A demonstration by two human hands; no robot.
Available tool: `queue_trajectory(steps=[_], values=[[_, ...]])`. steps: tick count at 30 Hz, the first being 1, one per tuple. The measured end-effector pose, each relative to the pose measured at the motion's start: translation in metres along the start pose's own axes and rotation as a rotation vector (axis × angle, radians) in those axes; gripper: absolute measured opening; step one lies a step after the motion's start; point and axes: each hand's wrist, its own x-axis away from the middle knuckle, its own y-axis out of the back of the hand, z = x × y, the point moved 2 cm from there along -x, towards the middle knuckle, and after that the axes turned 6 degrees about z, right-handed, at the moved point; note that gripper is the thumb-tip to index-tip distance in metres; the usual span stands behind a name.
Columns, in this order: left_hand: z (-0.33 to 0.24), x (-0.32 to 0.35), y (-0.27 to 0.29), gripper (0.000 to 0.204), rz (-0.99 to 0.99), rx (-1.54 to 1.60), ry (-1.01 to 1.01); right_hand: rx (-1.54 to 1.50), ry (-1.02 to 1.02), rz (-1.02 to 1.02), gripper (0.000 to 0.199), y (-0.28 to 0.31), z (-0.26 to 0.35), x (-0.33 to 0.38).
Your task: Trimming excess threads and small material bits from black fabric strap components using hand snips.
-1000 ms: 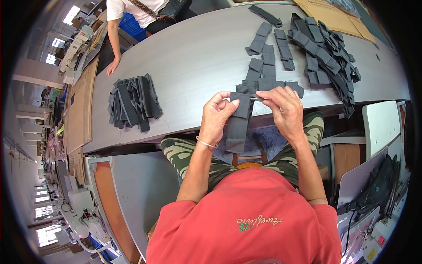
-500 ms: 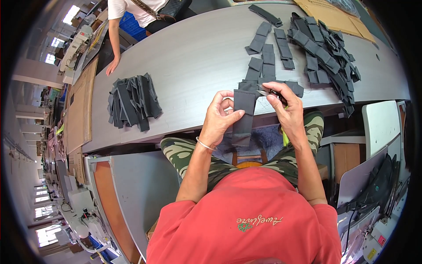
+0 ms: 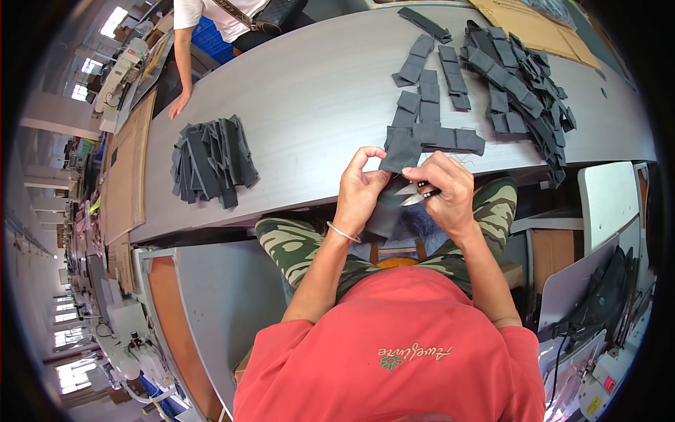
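Pinched in the fingers of my left hand (image 3: 360,193) is a dark grey fabric strip (image 3: 403,152), its lower part hanging over the table's front edge above my lap. My right hand (image 3: 448,191) is closed round small thread snips (image 3: 416,197); their two pointed blades stand apart and point left, over the strip. The thumb and forefinger of that hand also meet the strip's edge. Just beyond my hands, several folded grey strips (image 3: 450,137) lie joined or overlapping on the table, with loose threads beside them.
On the grey table (image 3: 309,91), a neat stack of grey strips (image 3: 214,162) lies left and a larger tangled heap (image 3: 520,88) lies right. Flat cardboard (image 3: 538,28) rests at the far right. At the far left, another person's hand (image 3: 180,104) touches the table's edge.
Both hands have come closer together. My right hand with the snips has moved down and left onto the strip, which is now bent between my fingers.
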Motion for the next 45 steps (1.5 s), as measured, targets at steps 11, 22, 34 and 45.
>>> queue_trajectory(steps=[11,22,34,45], values=[[-0.014,-0.003,0.005,0.02,-0.052,0.161,0.035,0.127,0.117,0.063,0.037,-0.002,0.008,0.004],[-0.018,-0.002,0.013,0.019,-0.163,0.071,-0.092,-0.174,-0.284,0.077,0.025,0.015,-0.006,0.008],[-0.023,-0.001,0.011,0.02,-0.13,0.059,-0.078,-0.51,-0.431,0.091,0.019,-0.001,-0.014,0.011],[-0.019,-0.003,0.011,0.018,-0.128,0.099,-0.076,-0.003,-0.137,0.04,0.014,0.007,-0.002,0.001]])
